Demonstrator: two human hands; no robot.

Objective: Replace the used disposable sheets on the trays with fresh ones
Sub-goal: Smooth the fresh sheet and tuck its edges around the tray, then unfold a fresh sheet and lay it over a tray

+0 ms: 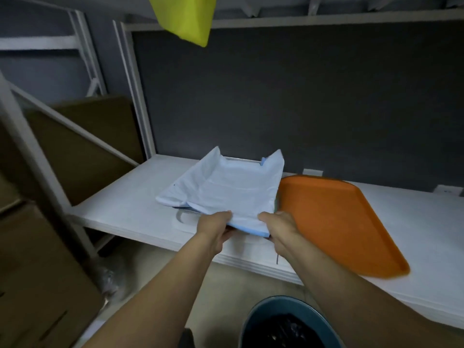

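A pale blue disposable sheet [226,187] lies crumpled over a metal tray [184,209] on the white shelf. Only the tray's near left rim and far edge show. My left hand [217,226] grips the near edge of sheet and tray, thumb on top. My right hand [277,228] grips the same near edge a little to the right. An orange plastic tray [339,222] lies bare just right of the covered tray, one corner over the shelf's front edge.
The white shelf [125,199] runs left to right in a metal rack. A blue bin [253,320] with a black liner stands on the floor below my arms. Cardboard boxes [40,272] stand at the left. A yellow bag [185,16] hangs overhead.
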